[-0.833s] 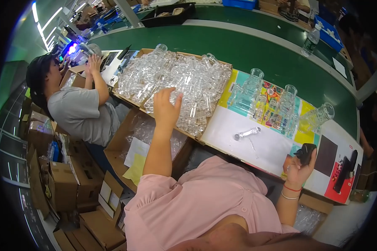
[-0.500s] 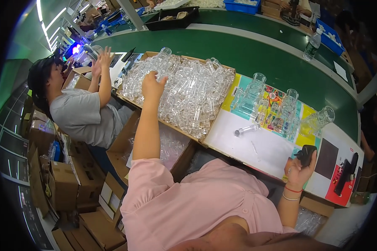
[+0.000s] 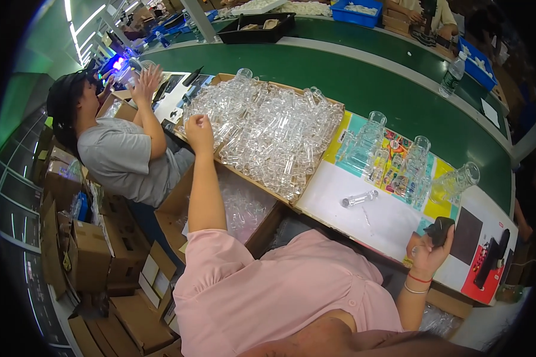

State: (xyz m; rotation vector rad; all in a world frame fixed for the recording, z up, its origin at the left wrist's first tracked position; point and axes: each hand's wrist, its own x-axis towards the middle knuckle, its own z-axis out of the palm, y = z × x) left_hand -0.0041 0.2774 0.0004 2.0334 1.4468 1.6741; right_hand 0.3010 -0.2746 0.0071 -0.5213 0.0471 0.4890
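My left hand (image 3: pixel 200 132) is over the left front edge of a shallow cardboard box (image 3: pixel 318 178) heaped with small clear plastic tubes (image 3: pixel 280 134). Its fingers are curled together, and anything between them is too small or hidden to make out. At the right, my right hand (image 3: pixel 430 253) grips a black object with a rounded top (image 3: pixel 440 231), its exact kind unclear. One clear tube with a dark end (image 3: pixel 360 199) lies by itself on the white part of the work surface. Beyond it, clear tubes and cup-like pieces stand or lean in rows (image 3: pixel 366 143).
Behind the box runs a green conveyor belt (image 3: pixel 339 77). A water bottle (image 3: pixel 452 75) and a black tray (image 3: pixel 256 30) are along it. At my left a person in grey (image 3: pixel 125 154) works with raised hands. Below the box sits an open carton of clear pieces (image 3: pixel 241 205).
My left hand has drawn back from above the tubes toward the box's left front edge, and its fingers have closed. My right hand still holds the black object, now turned slightly.
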